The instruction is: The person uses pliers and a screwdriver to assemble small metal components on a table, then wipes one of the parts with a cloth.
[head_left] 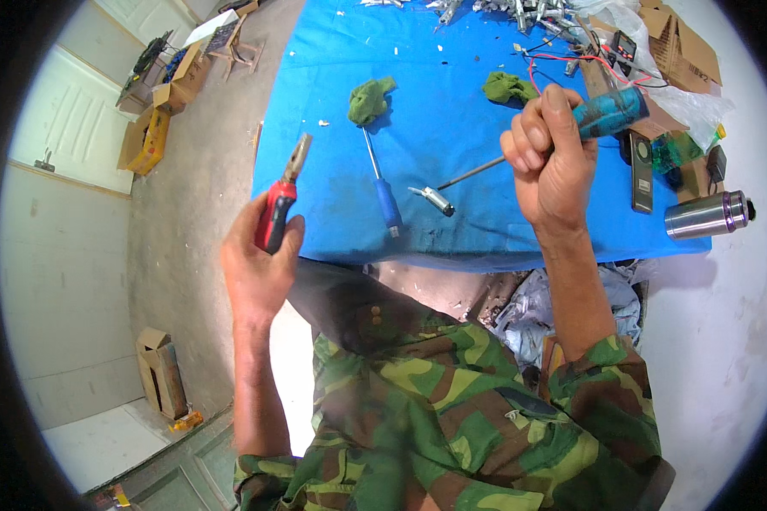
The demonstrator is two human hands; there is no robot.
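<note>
Head view: a small silver metal cylinder with a thin nose (437,202) lies on the blue-cloth-covered tabletop (315,209), between 8 and 9 o'clock from the right hand (554,162) and between 2 and 3 o'clock from the left hand (260,264). Its long axis runs from 10 to 4 o'clock, and the right hand is nearer. That hand is curled tightly round a teal-and-black-handled screwdriver (612,113), its steel shaft running toward 8 o'clock; the tip ends at the cylinder, though whether they touch I cannot tell. Fingers of the left hand wrap the red-and-black handles of steel pliers (276,209), whose nose points toward 1 o'clock.

Counted: one pliers, one loose cylinder and two screwdrivers, the second a blue-handled screwdriver (387,204) at 9 o'clock from the cylinder. Two crumpled green cloths (369,102) lie at 11 and 1 o'clock; one shiny steel flask (706,215) lies between 3 and 4 o'clock from the right hand. Silver metal parts (528,12) heaped at the far edge are too jumbled to count.
</note>
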